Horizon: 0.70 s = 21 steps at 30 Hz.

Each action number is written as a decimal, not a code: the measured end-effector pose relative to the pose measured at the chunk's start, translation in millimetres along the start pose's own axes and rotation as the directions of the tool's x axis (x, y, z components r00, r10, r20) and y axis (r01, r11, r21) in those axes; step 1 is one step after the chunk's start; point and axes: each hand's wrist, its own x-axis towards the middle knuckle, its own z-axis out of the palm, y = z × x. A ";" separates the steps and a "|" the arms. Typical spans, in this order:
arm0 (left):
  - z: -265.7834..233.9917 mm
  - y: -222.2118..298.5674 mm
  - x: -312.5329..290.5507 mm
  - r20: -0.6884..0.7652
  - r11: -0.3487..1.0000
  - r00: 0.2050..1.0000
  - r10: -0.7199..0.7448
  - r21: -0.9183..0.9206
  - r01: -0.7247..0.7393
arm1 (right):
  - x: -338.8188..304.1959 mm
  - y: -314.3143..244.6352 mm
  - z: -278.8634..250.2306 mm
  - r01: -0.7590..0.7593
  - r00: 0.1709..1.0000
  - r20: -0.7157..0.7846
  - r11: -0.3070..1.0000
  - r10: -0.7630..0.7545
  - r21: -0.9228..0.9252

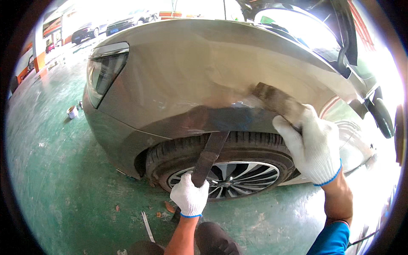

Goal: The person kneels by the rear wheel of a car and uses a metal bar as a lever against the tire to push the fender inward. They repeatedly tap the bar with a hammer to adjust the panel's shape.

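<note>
Wearing a white knit glove, my left hand (190,194) is closed around the lower end of a dark flat pry bar (209,155). The bar slants up across the tire (178,155), and its upper end goes behind the fender's wheel-arch edge, where its tip is hidden. My right hand (316,146), gloved the same way, grips a dark flat bar (278,100) that is smeared by motion. Its far end is at the fender (170,72) above the arch; whether it touches cannot be made out. Scuffs and uneven reflections mark the brownish-grey panel there.
Left of the wheel is the car's headlight (106,70). A raised hood (344,29) and a side mirror (379,112) are at the right. On the green floor lie a thin metal strip (147,226) and a small white can (72,112). Parked cars (119,26) stand behind.
</note>
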 end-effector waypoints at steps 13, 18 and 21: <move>-2.2 1.7 2.9 0.010 1.000 1.000 -0.024 0.006 0.023 | 11.7 -9.4 3.0 -0.007 0.999 0.037 1.000 0.006 0.009; 0.4 -0.6 -0.6 -0.005 1.000 1.000 0.026 -0.009 -0.026 | 14.2 -12.4 1.5 0.031 0.999 -0.034 0.999 -0.030 0.037; 1.4 -3.7 0.1 -0.011 1.000 1.000 0.026 -0.007 -0.027 | 21.8 -15.6 4.7 0.030 0.999 0.026 0.999 -0.029 -0.029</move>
